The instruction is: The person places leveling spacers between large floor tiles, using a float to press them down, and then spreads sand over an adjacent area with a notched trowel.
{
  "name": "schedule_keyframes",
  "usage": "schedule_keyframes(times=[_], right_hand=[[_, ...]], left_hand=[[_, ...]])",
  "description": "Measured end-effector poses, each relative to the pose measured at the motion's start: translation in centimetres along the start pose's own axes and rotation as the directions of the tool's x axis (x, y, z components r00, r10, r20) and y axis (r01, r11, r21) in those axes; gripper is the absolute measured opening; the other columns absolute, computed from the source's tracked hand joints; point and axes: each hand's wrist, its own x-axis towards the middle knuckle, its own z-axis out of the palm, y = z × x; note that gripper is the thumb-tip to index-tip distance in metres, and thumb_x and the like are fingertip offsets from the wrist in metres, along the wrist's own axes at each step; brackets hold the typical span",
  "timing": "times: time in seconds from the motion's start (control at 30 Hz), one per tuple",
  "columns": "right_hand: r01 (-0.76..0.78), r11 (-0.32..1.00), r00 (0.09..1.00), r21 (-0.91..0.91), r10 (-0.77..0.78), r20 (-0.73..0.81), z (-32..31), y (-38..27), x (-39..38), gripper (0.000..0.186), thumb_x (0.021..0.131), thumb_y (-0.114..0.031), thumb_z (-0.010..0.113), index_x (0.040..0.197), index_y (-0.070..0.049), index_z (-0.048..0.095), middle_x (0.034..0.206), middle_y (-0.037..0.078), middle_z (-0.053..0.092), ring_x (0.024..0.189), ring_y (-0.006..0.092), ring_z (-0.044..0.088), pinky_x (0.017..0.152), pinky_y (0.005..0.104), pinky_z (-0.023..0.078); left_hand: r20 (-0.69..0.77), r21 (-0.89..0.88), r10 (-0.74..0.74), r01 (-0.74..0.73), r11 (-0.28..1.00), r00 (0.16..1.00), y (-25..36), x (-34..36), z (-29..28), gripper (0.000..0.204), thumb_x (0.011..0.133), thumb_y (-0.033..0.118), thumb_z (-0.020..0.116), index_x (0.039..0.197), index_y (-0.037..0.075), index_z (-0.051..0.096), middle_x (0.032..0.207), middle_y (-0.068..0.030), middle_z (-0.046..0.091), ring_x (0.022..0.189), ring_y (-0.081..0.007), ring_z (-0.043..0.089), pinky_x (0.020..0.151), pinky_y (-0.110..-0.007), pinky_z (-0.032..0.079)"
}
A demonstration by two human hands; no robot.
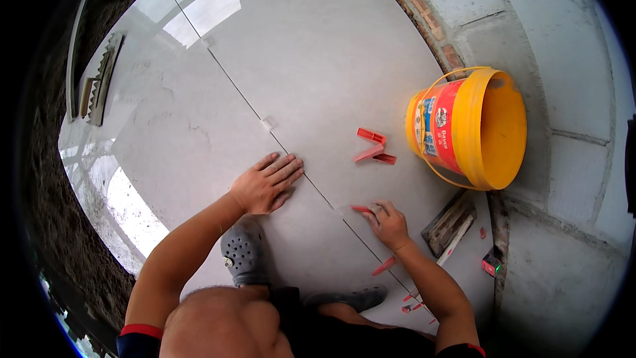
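Note:
My left hand [268, 182] lies open and palm down on a glossy grey tile [165, 106], its fingertips at the thin seam [245, 99] between tiles. My right hand [387, 222] is closed on a red plastic wedge [361, 209], held at a small clear clip [338, 210] on the seam. Another red wedge [384, 265] sits on the seam below it, with several smaller red pieces farther down. A clear clip [267, 123] stands farther up the seam. Loose red wedges [371, 136] lie on the tile right of it.
A tipped yellow bucket [500, 132] lies at right by the block wall [576, 53]. A flat trowel [447, 222] and a small red-black device [491, 264] lie below it. A notched trowel [99, 83] lies far left, near dark soil. My grey clogs [242, 255] rest on the tile.

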Motion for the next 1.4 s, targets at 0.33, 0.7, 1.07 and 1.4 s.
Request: schedule_keyframes(times=[0.33,0.7,1.07,1.4], right_hand=[[0.211,0.977,0.971,-0.037,-0.205,0.125,0.7,-0.2,-0.7,0.032,0.079,-0.021,0.075,0.105,-0.007,0.064,0.110,0.008,0.060,0.078,0.0237,0.065,0.065,0.0347,0.053],[0.013,0.990,0.999,0.144,-0.019,0.042,-0.5,0.9,1.7,0.038,0.080,-0.003,0.069,0.117,-0.005,0.063,0.105,0.007,0.060,0.080,0.0282,0.063,0.070,0.0374,0.054],[0.289,0.952,0.950,-0.098,-0.272,0.156,-0.2,-0.5,2.2,0.046,0.078,-0.010,0.068,0.124,-0.017,0.064,0.104,0.004,0.059,0.087,0.0225,0.060,0.072,0.0356,0.050],[0.396,0.904,0.859,0.160,-0.426,0.284,0.0,-0.7,5.2,0.037,0.082,-0.010,0.064,0.118,-0.008,0.064,0.104,0.012,0.059,0.089,0.0278,0.062,0.077,0.0367,0.054]], left_hand=[[-0.067,0.056,-0.117,0.121,0.991,0.991,0.3,0.7,-0.4,0.062,0.091,0.038,0.054,0.144,0.008,0.043,0.152,-0.0087,0.038,0.143,-0.0234,0.031,0.118,-0.044,0.023],[-0.100,0.052,-0.119,0.125,0.991,0.988,0.3,0.6,-0.1,0.063,0.088,0.036,0.057,0.142,0.007,0.044,0.152,-0.0099,0.039,0.142,-0.0245,0.033,0.118,-0.044,0.024],[-0.108,-0.019,-0.134,0.132,0.991,0.985,0.2,0.6,0.1,0.064,0.086,0.031,0.059,0.143,0.006,0.044,0.152,-0.0122,0.038,0.143,-0.0276,0.032,0.118,-0.045,0.024],[-0.100,-0.004,-0.142,0.142,0.990,0.985,0.2,0.9,-0.1,0.066,0.085,0.032,0.059,0.144,0.007,0.042,0.153,-0.0120,0.037,0.143,-0.0274,0.031,0.118,-0.045,0.023]])
